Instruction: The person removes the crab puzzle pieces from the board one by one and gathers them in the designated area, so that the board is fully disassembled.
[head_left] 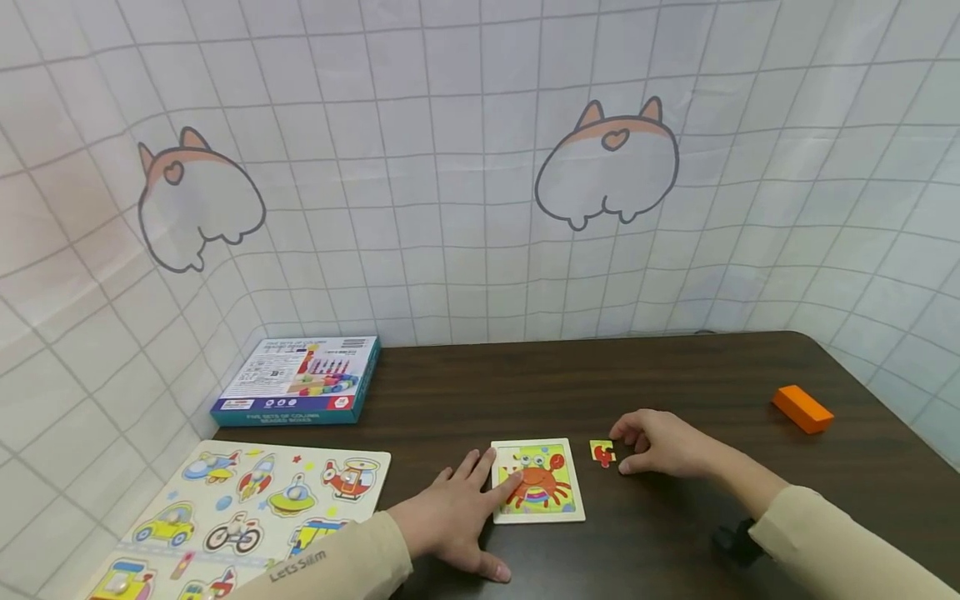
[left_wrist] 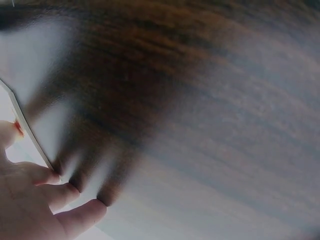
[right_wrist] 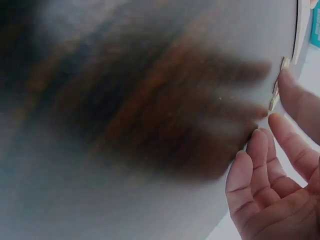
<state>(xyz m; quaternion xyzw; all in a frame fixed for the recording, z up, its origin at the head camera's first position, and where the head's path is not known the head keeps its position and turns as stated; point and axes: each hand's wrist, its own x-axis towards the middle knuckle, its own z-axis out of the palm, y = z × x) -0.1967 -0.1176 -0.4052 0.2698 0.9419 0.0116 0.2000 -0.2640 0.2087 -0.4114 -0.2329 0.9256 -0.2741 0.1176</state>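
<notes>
1. On the dark wood-grained surface [head_left: 480, 383] we count one crab board [head_left: 542, 487] between two hands; one loose piece [head_left: 602, 452], yellow with a red shape, lies just to the board's right, apart from its frame.
2. We see one left hand [head_left: 467, 510] with its fingers spread and straight; the forefinger rests on the crab picture, the middle fingertip meets the frame's left edge, and the thumb is down on the surface.
3. We find one right hand [head_left: 663, 446] at the loose piece's right side; its fingers are bent, the thumb standing apart from the forefinger; in the right wrist view two tips come right up to the thin piece, yet we cannot tell whether they pinch it.
4. To the left we have one vehicle board [head_left: 202, 487]; on it we count nine vehicle pictures, some partly cut off by the left sleeve [head_left: 345, 562] or the view's edge.
5. Behind that sits one teal-edged box [head_left: 296, 379]; far to the right, well apart from both hands, lies one orange block [head_left: 802, 408].
6. Beyond the surface we count two dog drawings [head_left: 611, 171] on the gridded cloth [head_left: 457, 183]; nearer us, one right sleeve [head_left: 832, 533] has one dark object [head_left: 737, 543] beside its cuff.
</notes>
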